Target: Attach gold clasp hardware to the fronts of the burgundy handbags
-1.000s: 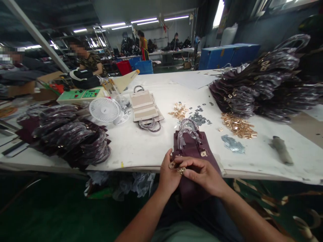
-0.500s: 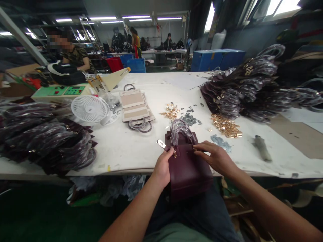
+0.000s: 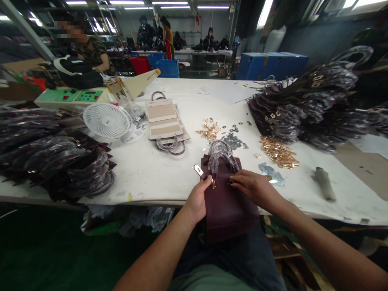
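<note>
A small maroon handbag [image 3: 227,206] lies over the table's near edge and onto my lap, its plastic-wrapped handles [image 3: 222,155] pointing away from me. My left hand [image 3: 198,198] grips the bag's left top edge, by a strap tab with a gold end [image 3: 198,170]. My right hand [image 3: 253,188] pinches the bag's front strap at the top right. A small gold fitting [image 3: 214,184] sits on the bag between the two hands.
On the white table [image 3: 157,173] lie piles of gold fittings [image 3: 278,152], grey metal bits [image 3: 233,141], beige panels [image 3: 163,121] and a small fan [image 3: 107,121]. Stacks of wrapped bags stand at the left [image 3: 57,161] and right [image 3: 309,109]. A seated person [image 3: 91,52] works at the far left.
A second ago both hands worked a gold fitting together at the bag's lower front. They have since parted to the bag's top corners, and the bag has slid toward my lap.
</note>
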A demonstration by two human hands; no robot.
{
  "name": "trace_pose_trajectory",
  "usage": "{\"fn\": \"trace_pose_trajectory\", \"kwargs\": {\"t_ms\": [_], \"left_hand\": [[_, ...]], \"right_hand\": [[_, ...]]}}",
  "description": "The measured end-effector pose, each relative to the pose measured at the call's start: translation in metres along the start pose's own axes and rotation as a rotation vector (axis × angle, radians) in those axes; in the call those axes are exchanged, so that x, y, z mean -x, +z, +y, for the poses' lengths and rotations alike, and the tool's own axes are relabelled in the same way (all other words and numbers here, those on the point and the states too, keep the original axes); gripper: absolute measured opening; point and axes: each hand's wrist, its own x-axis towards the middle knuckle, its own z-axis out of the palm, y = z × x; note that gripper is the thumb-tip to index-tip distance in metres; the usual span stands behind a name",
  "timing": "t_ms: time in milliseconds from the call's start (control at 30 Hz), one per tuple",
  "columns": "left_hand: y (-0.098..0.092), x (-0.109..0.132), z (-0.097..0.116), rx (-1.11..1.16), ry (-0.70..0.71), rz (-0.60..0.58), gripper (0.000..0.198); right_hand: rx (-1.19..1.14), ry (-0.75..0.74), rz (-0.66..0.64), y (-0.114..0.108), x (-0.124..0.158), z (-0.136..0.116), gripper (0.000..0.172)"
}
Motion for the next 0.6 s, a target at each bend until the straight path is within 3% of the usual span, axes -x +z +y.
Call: {"fn": "trace_pose_trajectory", "kwargs": {"t_ms": [333,600], "left_hand": [[0.000,0.000,0.000,0.013,0.049,-0.005,0.035],[-0.001,0.000,-0.002,0.024,0.074,-0.005,0.040]], "right_hand": [[0.141,-0.048,-0.088,0.005,-0.007,0.002,0.027],[0.090,-0.149,-0.217,0.001,-0.015,0.014,0.034]]}}
